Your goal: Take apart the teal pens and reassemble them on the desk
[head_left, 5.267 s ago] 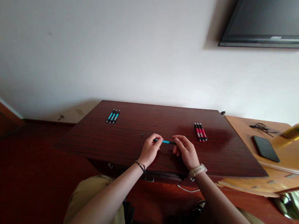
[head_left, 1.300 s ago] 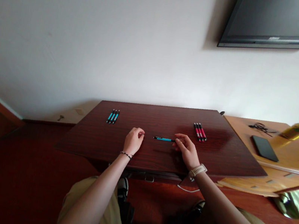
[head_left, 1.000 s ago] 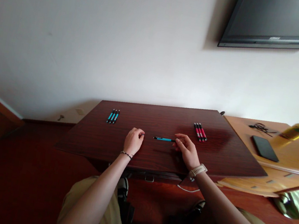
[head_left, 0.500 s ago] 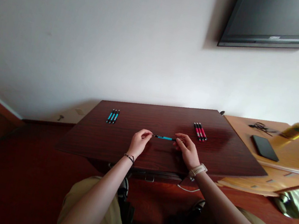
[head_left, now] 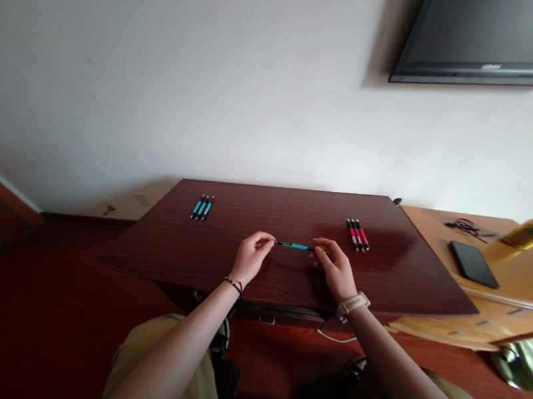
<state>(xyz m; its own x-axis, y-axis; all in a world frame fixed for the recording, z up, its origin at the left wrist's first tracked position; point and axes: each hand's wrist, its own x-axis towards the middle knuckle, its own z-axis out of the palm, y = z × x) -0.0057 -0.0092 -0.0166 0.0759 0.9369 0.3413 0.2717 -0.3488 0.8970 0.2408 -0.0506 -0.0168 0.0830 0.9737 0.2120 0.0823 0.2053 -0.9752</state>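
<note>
Surface: dark wooden table (head_left: 216, 259), white wall behind it.
Left hand (head_left: 251, 256): fingertips pinched on the left tip of a blue pen (head_left: 294, 246).
Right hand (head_left: 336, 268): fingers closed on the pen's right end; pale watch on the wrist.
Pen position: level, spanning between both hands, just above table centre.
Far left: three blue pens (head_left: 202, 207), side by side.
Far right: three red pens (head_left: 357, 234), side by side.
Side desk (head_left: 527, 281): black phone (head_left: 474, 264), yellow can (head_left: 531, 233).
Wall: television (head_left: 505, 35), upper right.
</note>
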